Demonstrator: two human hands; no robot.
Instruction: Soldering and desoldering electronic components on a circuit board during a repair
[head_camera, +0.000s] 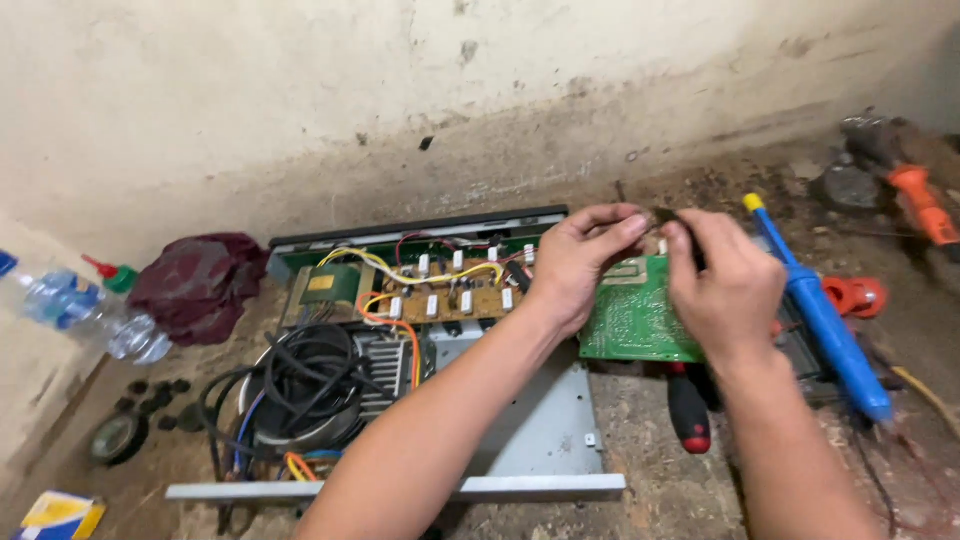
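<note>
Nearest the camera, both forearms reach over an opened amplifier chassis (540, 440) on the dirty floor. The left hand (578, 265) and right hand (725, 285) pinch a small dark part (664, 215) between their fingertips, above a green circuit board (640, 315). A blue soldering iron (825, 315) lies just right of them, a red-handled screwdriver (688, 410) below the board.

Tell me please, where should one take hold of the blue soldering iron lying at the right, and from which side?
Probably by the thick blue handle, coming from above. The soldering iron lies flat on the floor, right of the right hand. Its thick lower half is bare and easy to wrap, while the thin far end with the yellow tip is best avoided.
</note>
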